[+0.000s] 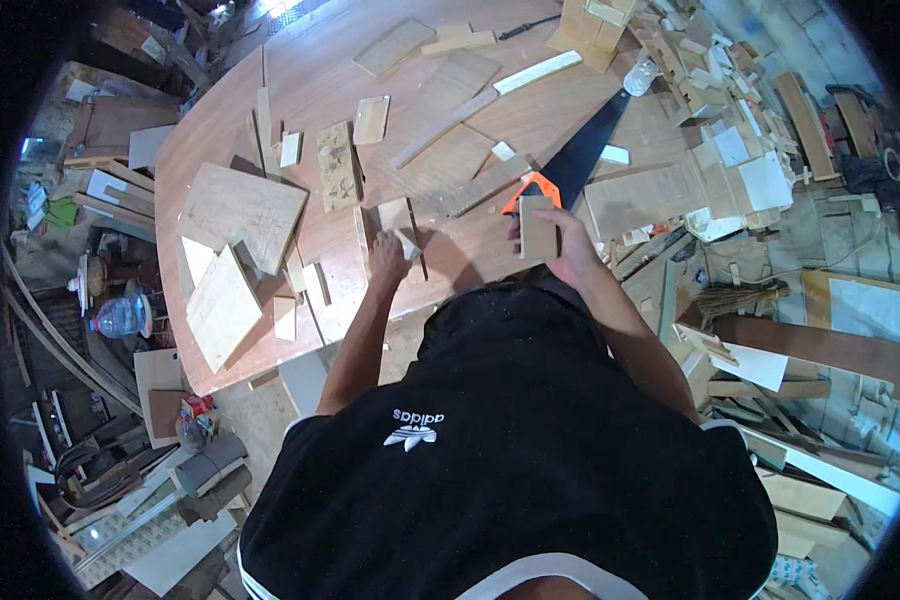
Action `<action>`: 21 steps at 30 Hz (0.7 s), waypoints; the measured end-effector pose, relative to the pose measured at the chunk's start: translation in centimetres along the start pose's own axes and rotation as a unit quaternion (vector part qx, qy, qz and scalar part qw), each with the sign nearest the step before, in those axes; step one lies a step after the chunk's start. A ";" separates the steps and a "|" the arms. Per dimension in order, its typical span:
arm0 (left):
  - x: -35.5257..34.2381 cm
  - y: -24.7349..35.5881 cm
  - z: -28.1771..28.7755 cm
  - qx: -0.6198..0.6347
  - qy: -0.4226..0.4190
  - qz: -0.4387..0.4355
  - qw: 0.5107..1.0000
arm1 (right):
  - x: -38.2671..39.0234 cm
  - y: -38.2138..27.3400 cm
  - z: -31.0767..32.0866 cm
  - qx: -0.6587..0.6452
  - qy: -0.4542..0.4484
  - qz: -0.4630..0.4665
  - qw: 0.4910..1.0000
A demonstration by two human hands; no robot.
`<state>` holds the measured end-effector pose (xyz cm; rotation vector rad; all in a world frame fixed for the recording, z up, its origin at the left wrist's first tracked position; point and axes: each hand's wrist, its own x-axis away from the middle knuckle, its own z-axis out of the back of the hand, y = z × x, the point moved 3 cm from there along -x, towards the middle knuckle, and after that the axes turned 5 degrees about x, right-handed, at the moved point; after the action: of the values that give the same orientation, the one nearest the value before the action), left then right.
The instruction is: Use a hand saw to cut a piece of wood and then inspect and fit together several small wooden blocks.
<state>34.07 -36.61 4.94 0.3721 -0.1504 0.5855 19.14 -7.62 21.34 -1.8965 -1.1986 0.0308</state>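
Observation:
My right hand (573, 247) grips a small rectangular wooden block (538, 226) upright, beside the orange handle (541, 184) of a hand saw whose dark blade (585, 145) lies across the table. My left hand (388, 255) has its fingers on a small pale piece (406, 243), too small to identify, over a short wooden board (395, 213) with a narrow strip (362, 227) alongside. A thick, rough-faced block (339, 165) lies just beyond my left hand. Larger square panels (245, 215) rest on the table to the left.
The plywood table (310, 45) carries scattered boards and strips, with a heap of offcuts (735, 170) along its right side and a clear plastic container (640, 78) at the back right. Around it on the floor lie stacked planks (810, 360), a large water bottle (120, 318) and other clutter.

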 end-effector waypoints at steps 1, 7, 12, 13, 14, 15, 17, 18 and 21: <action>-0.2 -1.5 -0.6 -0.006 -0.042 0.013 0.999 | -0.4 -0.3 -1.0 0.038 0.003 -0.005 0.999; 0.2 1.1 0.9 -0.013 -0.009 0.001 1.000 | -2.5 0.3 -1.8 0.009 -0.035 0.000 0.999; -0.7 3.2 3.4 0.326 -0.027 -0.036 0.944 | -3.9 0.1 -3.4 -0.042 -0.064 -0.014 0.997; -0.7 6.9 6.2 0.347 -0.041 -0.028 0.937 | -3.9 -0.2 -2.7 -0.043 -0.054 -0.010 0.998; -0.4 9.6 8.8 0.393 -0.070 -0.050 0.916 | -4.0 -0.7 -2.6 -0.045 -0.030 0.005 0.999; 0.1 11.7 11.1 0.438 -0.094 -0.069 0.891 | -4.0 -1.2 -2.6 -0.045 -0.010 0.018 0.999; 1.5 15.1 15.0 0.481 -0.079 -0.122 0.865 | -4.2 -2.0 -2.6 -0.044 -0.025 0.028 0.998; 2.2 16.4 16.7 0.517 -0.067 -0.179 0.835 | -4.1 -2.4 -2.8 -0.047 -0.037 0.041 0.997; 3.5 19.0 20.3 0.448 -0.069 -0.251 0.856 | -2.8 -4.0 -4.5 -0.046 -0.005 0.031 0.998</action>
<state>25.53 -27.98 30.27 1.3231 0.0988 0.0655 16.75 -12.00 25.72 -2.0165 -1.1652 0.0186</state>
